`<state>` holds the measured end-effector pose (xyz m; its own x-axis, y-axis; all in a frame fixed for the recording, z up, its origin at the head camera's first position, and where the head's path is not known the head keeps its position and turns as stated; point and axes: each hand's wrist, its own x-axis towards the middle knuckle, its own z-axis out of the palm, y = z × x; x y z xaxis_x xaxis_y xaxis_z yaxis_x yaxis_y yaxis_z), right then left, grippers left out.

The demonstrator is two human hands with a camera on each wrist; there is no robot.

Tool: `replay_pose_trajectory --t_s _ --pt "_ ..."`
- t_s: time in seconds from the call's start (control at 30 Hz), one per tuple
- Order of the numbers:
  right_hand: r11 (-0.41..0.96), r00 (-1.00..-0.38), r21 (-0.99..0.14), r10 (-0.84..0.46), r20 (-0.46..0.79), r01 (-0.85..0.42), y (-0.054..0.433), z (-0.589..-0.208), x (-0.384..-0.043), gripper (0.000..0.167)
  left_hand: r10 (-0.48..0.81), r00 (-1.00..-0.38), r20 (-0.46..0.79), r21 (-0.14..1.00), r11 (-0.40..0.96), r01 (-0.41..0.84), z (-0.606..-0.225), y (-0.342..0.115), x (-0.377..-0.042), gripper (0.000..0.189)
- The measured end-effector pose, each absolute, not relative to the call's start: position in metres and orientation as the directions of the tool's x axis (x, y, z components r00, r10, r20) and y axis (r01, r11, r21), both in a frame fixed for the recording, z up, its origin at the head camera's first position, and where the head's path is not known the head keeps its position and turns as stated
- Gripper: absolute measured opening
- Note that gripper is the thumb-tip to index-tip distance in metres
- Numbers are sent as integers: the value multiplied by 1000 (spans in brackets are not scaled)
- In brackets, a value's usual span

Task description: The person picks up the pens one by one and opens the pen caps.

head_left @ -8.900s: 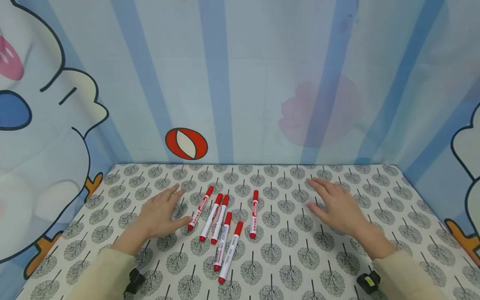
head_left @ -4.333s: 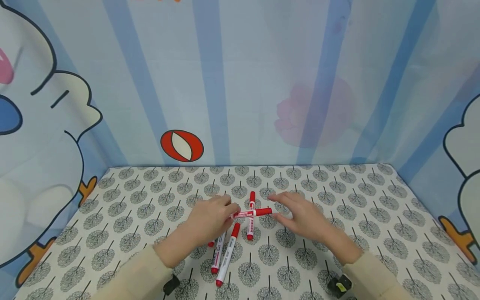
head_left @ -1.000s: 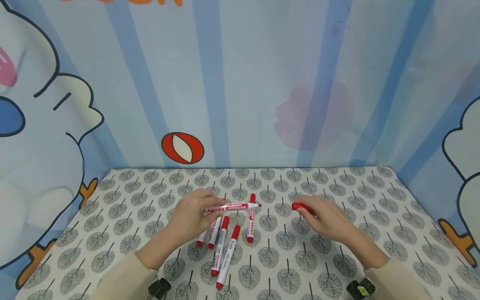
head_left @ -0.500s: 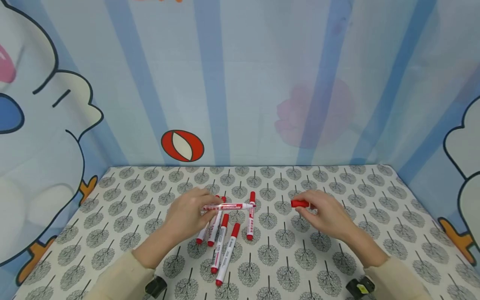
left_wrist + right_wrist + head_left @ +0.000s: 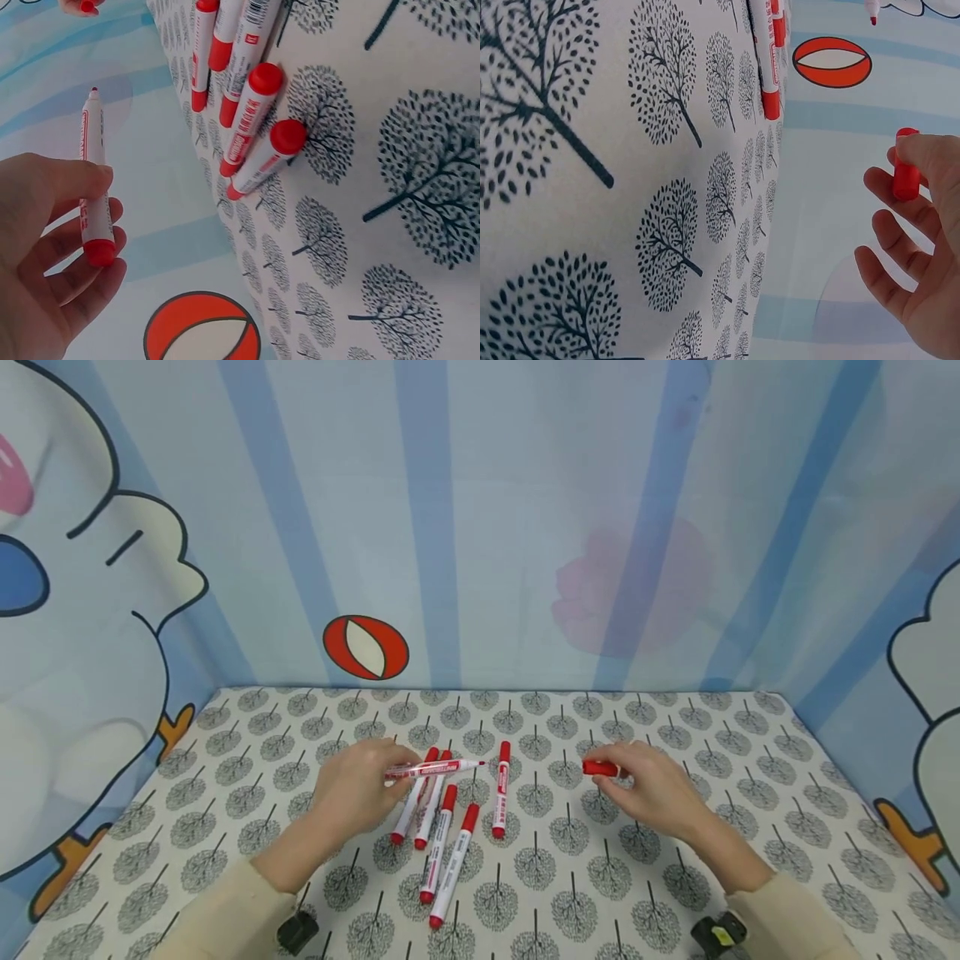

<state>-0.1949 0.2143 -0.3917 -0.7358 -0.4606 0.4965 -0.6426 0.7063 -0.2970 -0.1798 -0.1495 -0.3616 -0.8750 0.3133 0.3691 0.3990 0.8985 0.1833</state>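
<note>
My left hand point(image 5: 358, 787) pinches an uncapped whiteboard marker point(image 5: 442, 767) between thumb and fingers, its red tip pointing right. In the left wrist view the white marker barrel point(image 5: 93, 135) shows its bare tip at the top and a red end below. Over on the right, my right hand point(image 5: 651, 789) pinches a red marker cap point(image 5: 597, 767); the right wrist view shows the cap point(image 5: 907, 169) between thumb and index finger, the other fingers loosely bent. Behind and below the held marker, several capped red-and-white markers point(image 5: 444, 852) lie on the patterned cloth.
One capped marker point(image 5: 501, 793) lies apart, between the two hands. The tree-print tablecloth point(image 5: 570, 893) runs back to a blue striped curtain point(image 5: 495, 527) with cartoon prints. Small black devices sit at both wrists.
Earlier both hands were empty; then the left lifted a marker, and the cap came off into the right hand. In the last second the left hand has drifted left with the marker.
</note>
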Motion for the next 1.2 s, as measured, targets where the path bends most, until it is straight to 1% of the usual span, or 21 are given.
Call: replay_pose_trajectory --t_s 0.2,0.43,0.57,0.77,1.0,1.2 --pt "723 -748 -287 -461 476 -628 213 -392 -196 25 270 -907 323 192 920 342 -369 -164 -184 24" --pt "753 -793 -316 -422 440 -577 213 -390 -194 23 224 -927 300 210 933 293 -373 -182 -186 25" --pt "766 -807 -324 -404 430 -556 214 -389 -194 20 187 -943 277 221 942 251 -375 -193 -186 24" --pt "786 -814 -309 -384 437 -536 216 -391 -194 19 134 -960 246 235 953 193 -377 -212 -188 24" --pt "782 -795 -295 -378 475 -549 218 -392 -194 18 87 -971 224 221 966 137 -380 -234 -192 26" --pt "796 -805 -289 -369 465 -532 219 -391 -194 19 59 -975 214 244 963 111 -385 -252 -192 25"
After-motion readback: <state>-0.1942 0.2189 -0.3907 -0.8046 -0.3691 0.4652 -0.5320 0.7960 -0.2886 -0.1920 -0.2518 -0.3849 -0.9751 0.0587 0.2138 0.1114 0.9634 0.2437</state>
